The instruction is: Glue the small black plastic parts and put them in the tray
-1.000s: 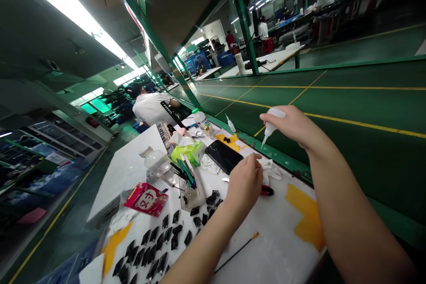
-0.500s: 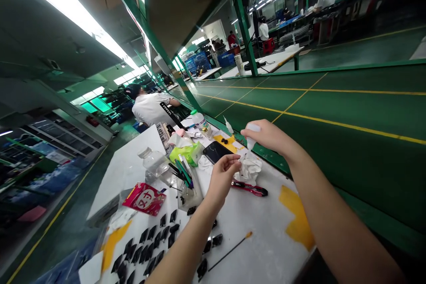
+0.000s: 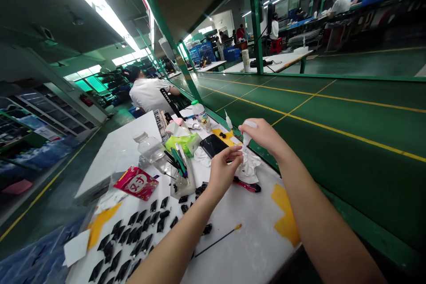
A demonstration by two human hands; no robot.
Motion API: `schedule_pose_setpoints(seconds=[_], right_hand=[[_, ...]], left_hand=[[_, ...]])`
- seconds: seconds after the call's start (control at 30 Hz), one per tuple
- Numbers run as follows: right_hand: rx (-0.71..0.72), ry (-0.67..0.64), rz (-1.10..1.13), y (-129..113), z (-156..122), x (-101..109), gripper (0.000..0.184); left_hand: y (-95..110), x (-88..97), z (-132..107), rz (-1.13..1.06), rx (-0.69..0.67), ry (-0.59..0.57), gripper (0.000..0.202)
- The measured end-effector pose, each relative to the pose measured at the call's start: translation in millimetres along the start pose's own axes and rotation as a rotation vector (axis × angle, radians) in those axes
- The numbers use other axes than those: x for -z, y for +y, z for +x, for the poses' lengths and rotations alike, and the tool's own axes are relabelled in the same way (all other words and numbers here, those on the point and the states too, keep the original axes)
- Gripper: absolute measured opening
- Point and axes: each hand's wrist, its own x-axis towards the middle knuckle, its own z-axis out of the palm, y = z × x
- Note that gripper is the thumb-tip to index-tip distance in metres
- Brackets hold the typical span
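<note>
Nearest you, a thin swab stick [image 3: 218,240] lies on the white table [image 3: 253,248] beside rows of small black parts [image 3: 133,235]. Your left hand [image 3: 222,169] has its fingers drawn together at the edge of the white cloth [image 3: 250,167]; whether they pinch it cannot be told. Your right hand [image 3: 264,136] is closed around the white squeeze bottle [image 3: 248,129], nozzle down over the cloth. Just beyond lies a black phone [image 3: 213,144].
</note>
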Motion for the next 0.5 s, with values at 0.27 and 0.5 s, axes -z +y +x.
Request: schedule_pose_setpoints(seconds=[0.27,0.5], right_hand=[[-0.033,0.115,0.179,8,6,-5,0.025],[-0.099,0.331,0.45,22,12,21,0.025]], left_hand=[[7,-4.6,7,0.249,-0.137,0.088,0.015],[-11,9.4,0,0.356,-0.161,0.094,0.014]])
